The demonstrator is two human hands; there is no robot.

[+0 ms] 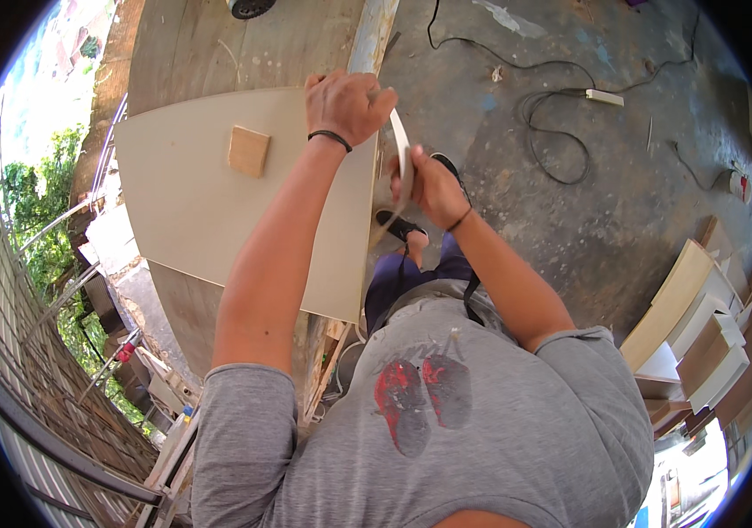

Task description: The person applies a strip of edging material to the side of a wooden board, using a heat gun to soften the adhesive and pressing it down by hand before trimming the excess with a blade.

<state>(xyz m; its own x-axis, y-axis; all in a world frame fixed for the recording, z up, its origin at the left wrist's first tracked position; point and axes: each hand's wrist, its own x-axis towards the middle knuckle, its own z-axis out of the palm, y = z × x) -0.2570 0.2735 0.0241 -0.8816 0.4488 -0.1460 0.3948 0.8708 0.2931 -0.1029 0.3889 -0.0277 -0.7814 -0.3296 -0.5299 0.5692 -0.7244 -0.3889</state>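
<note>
A pale board [209,207] lies flat on the workbench to my left. Along its right edge my left hand [349,106] is closed around the upper end of a thin white strip [401,136], which looks like edge banding. Lower down, my right hand [431,187] pinches the same strip, which bows slightly between the two hands and hangs past the fingers, blurred at its lower end. A small square wooden block [248,151] rests on the board, left of my left wrist.
The wooden bench top [191,53] extends beyond the board, with a dark round object [251,8] at its far end. A black cable [561,172] with a white power strip [605,98] lies on the concrete floor. Cut panels [688,308] are stacked at the right.
</note>
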